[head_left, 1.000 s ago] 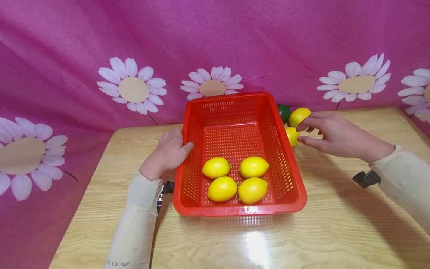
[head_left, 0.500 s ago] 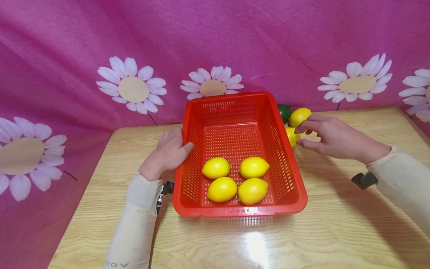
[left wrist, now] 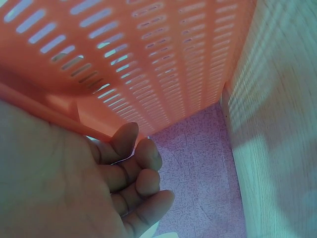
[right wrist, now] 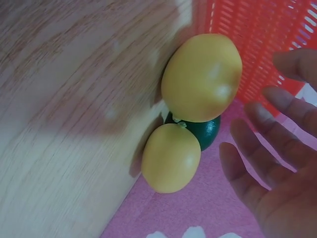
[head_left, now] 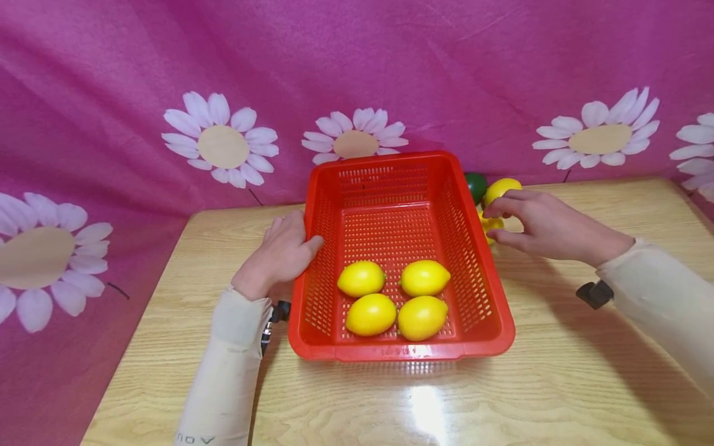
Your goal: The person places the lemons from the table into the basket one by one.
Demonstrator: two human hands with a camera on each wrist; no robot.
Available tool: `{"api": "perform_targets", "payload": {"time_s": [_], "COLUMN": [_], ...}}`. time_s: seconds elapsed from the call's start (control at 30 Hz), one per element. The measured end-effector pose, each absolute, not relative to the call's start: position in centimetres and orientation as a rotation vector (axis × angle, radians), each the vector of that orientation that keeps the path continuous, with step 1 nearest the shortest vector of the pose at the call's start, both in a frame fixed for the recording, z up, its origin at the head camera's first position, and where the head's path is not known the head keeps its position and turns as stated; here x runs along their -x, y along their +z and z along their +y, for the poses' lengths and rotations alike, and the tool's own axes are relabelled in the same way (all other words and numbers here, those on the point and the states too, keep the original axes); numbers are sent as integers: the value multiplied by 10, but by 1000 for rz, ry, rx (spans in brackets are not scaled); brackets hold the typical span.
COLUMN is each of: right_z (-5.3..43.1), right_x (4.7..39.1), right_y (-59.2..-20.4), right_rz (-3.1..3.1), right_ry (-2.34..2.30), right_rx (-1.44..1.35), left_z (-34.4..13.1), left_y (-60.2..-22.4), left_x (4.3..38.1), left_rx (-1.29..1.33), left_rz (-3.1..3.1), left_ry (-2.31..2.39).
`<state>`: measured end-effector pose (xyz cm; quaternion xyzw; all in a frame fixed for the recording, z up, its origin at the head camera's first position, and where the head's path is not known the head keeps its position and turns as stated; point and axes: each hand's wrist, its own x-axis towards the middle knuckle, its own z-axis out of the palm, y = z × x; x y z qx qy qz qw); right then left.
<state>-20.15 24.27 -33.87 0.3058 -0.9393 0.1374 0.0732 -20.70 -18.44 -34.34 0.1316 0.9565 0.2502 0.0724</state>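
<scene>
My left hand (head_left: 281,254) holds the left rim of a red perforated plastic basket (head_left: 401,352), thumb over the inside and fingers outside; the left wrist view shows those fingers curled under the rim. Several yellow lemons (head_left: 361,279) lie grouped at the near end of the basket. My right hand (head_left: 558,228), fingers spread and slightly bent, hovers beside the nearer of two lemons (right wrist: 202,77) right of the basket, with a visible gap in the right wrist view. The other lemon (right wrist: 171,157) lies behind it, and a dark green fruit (head_left: 476,186) is partly hidden by the basket.
Basket and fruit stand on a light wooden table (head_left: 357,402). A pink curtain (head_left: 424,74) with white flowers hangs right behind the table's back edge. Both wrists carry small black cameras (head_left: 594,294).
My right hand has moved a little left, closer to the near lemon outside the basket, and now covers part of it. The left hand keeps its hold on the rim.
</scene>
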Motion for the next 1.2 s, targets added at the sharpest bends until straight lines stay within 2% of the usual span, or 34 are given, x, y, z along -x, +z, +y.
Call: {"api": "perform_targets", "payload": {"time_s": [0.7,1.2], "right_z": [235,225], "right_x": [220,225], "right_y": [-357,-357], "right_rz": [-2724,-2939], "right_ry": [379,397], "right_rx": [-1007,-939], "left_z": [-184,-185], "left_y": [-342,-341], "left_x": [208,206], "left_rx": [-391,-368], "left_rz": [2886,2858], "left_ry": [712,753]}}
